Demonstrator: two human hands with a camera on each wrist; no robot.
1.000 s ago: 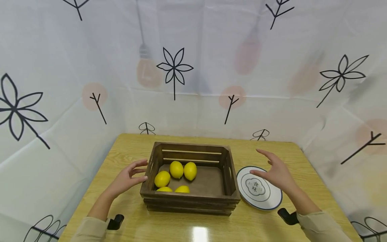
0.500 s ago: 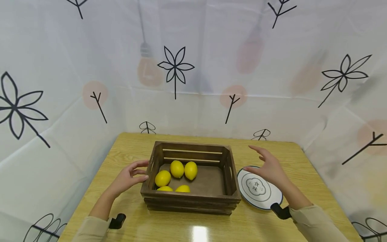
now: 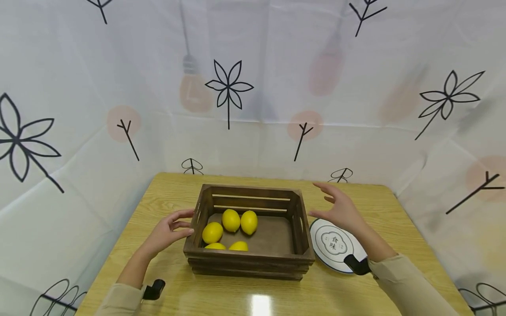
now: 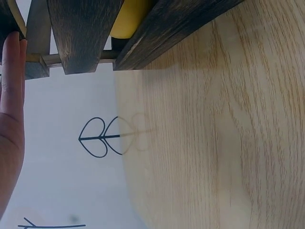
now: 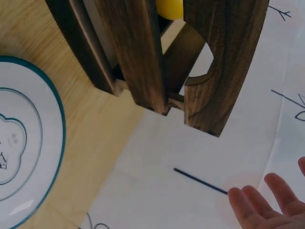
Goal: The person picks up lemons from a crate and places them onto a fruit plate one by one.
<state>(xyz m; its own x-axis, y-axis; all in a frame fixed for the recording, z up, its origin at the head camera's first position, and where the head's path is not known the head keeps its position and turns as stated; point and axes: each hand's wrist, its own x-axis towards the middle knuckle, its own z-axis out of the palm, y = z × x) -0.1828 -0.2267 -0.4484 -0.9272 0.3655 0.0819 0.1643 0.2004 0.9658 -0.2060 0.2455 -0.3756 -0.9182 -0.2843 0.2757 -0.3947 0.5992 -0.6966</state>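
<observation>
A brown slatted wooden crate (image 3: 249,264) stands on the table with several yellow lemons (image 3: 249,223) in its left half. My left hand (image 3: 168,232) is at the crate's left wall, its fingertips touching or almost touching the wood. In the left wrist view a straight finger (image 4: 13,81) lies against a slat. To the crate's right, my right hand (image 3: 343,213) hovers with thumb and fingers spread and holds nothing. It partly covers a white plate (image 3: 332,259) with a blue rim. The right wrist view shows its fingertips (image 5: 281,193) apart from the crate.
The light wood table (image 3: 166,195) runs back to a white cloth backdrop (image 3: 261,149) printed with plants and light bulbs. More cloth hangs at both sides. A hand hole shows in the crate's right wall.
My right hand has moved left and a little away from me, from over the plate toward the crate's right wall. The left hand, crate and lemons stay in place.
</observation>
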